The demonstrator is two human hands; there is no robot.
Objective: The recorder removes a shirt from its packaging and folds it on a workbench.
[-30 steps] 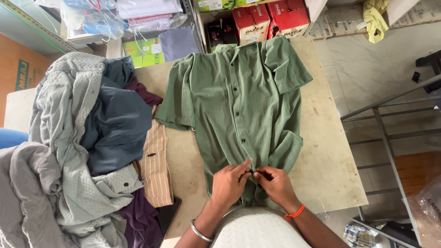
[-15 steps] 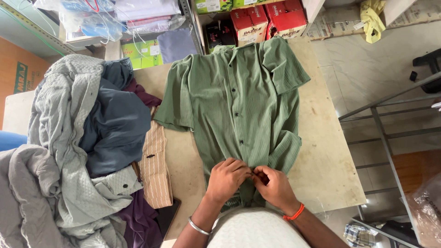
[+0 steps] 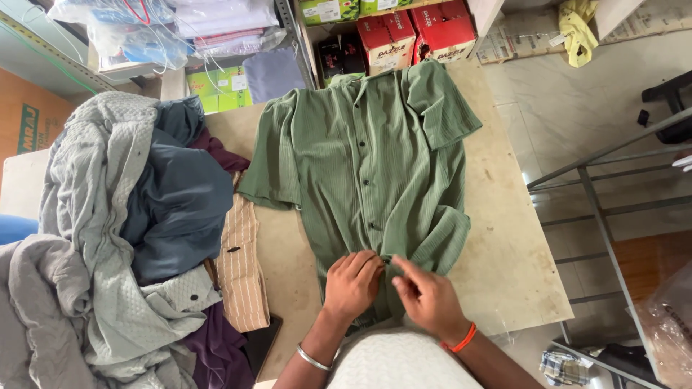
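The green button-up shirt (image 3: 367, 166) lay lengthwise, collar pointing away; left hand (image 3: 352, 282) and right hand (image 3: 427, 295) pinched its hem placket.

I see a pale, stained tabletop (image 3: 504, 238) under even light; behind it a shelf (image 3: 303, 43) holding red boxes (image 3: 422, 32) and bagged cloth (image 3: 155, 29); to the right a marbled floor (image 3: 577, 108) and grey metal frame (image 3: 598, 209).

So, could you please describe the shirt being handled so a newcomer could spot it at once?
On the wooden table, right of the heaped clothes pile, lies the green shirt, spread flat under both hands. Unlike its crumpled neighbours, it is ribbed, short-sleeved and dark-buttoned.
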